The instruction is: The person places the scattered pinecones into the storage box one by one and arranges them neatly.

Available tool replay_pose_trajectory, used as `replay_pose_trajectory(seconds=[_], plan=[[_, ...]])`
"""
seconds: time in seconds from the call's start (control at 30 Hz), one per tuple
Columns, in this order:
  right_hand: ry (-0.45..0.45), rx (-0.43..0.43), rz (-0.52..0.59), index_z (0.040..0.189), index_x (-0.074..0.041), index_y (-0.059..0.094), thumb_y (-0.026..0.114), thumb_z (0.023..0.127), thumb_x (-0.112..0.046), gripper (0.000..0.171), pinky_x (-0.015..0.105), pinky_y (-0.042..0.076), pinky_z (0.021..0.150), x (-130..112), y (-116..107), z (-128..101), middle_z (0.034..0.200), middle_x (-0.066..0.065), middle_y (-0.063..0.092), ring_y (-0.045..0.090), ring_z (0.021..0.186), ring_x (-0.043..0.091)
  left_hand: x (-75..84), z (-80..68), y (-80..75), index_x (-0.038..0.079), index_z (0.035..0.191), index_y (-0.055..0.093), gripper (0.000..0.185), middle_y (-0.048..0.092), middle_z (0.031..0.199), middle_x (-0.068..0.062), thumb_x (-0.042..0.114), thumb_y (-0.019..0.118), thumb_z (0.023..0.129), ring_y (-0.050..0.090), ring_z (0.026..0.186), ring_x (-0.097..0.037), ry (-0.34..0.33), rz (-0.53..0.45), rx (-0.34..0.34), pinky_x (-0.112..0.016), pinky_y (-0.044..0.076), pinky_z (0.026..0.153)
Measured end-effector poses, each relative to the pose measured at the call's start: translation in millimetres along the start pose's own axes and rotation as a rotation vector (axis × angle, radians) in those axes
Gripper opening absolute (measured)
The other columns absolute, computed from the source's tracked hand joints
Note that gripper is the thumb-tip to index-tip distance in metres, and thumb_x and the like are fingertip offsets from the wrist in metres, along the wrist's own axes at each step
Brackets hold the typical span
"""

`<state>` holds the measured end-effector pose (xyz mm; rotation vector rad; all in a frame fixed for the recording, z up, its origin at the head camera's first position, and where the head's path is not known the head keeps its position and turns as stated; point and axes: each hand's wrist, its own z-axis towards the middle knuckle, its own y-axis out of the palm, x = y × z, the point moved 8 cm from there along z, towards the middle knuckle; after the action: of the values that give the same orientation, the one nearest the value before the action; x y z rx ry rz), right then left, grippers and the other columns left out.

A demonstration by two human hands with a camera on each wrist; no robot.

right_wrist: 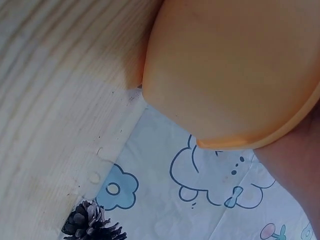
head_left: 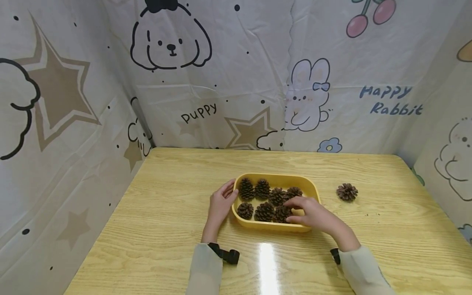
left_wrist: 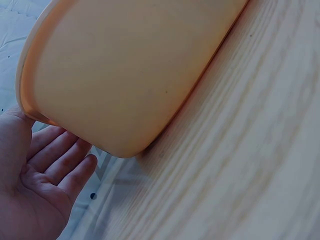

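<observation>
Your left hand (head_left: 221, 203) rests w/ its fingers nearly straight against the left end of a yellow tray (head_left: 276, 178), thumb up by the rim. It isn't curled round anything; it looks like a brace, placed so the tray won't slide. In the left wrist view the open palm (left_wrist: 35, 185) sits just beside the tray's rounded outer wall (left_wrist: 135, 75), fingers relaxed.

Your right hand (head_left: 309, 213) reaches in over the tray's near right corner. Its fingertips come down on a pine cone (head_left: 282, 213) in the near row, prob. pinching it, though the hand covers the contact, so I can't tell if the grip is closed. The right wrist view shows only the tray's underside and a sliver of hand at the edge.

The tray sits near the middle of the tabletop (head_left: 166, 213), slightly toward you. It's smooth matte plastic, oblong w/ rounded corners and a shallow lip. Inside are approx. seven pine cones in two rows, touching one another: dark brown, woody, scales spread open, rough and prickly-looking. The far-left one (head_left: 246, 189) stands next to your left fingertips.

One more loose cone (head_left: 347, 191) lies on the tabletop to the right of the tray, well apart from it; it also shows at the bottom of the right wrist view (right_wrist: 92, 225).

The tabletop is pale wood-grain w/ a glossy finish, catching a glare streak near you. Cartoon-print cloth (head_left: 221, 82) w/ puppies, rabbits and stars walls in the left, far and right sides.
</observation>
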<state>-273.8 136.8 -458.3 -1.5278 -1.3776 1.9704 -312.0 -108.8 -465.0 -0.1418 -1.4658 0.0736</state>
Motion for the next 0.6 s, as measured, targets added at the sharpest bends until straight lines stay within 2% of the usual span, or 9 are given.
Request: replay_pose_trajectory(seconds=[0.2, 0.6], plan=[[-0.008, -0.019, 0.009, 0.127, -0.001, 0.062, 0.070, 0.090, -0.027, 0.045, 0.046, 0.059, 0.094, -1.9, 2.1, 1.1, 0.125, 0.019, 0.065, 0.064, 0.113, 0.038, 0.0, 0.0, -0.3, -0.003, 0.136, 0.055, 0.043, 0.061, 0.133, -0.024, 0.007, 0.062, 0.095, 0.060, 0.124, -0.036, -0.001, 0.002, 0.005, -0.036, 0.053, 0.105], [-0.026, -0.006, -0.044, 0.125, -0.001, 0.063, 0.070, 0.091, -0.023, 0.041, 0.045, 0.060, 0.090, -3.7, 2.9, 2.7, 0.122, 0.017, 0.067, 0.065, 0.109, 0.035, -0.6, 0.5, -0.1, -0.003, 0.137, 0.055, 0.044, 0.060, 0.133, -0.025, 0.007, 0.062, 0.094, 0.059, 0.125, -0.036, -0.006, -0.002, 0.005, -0.036, 0.053, 0.106]])
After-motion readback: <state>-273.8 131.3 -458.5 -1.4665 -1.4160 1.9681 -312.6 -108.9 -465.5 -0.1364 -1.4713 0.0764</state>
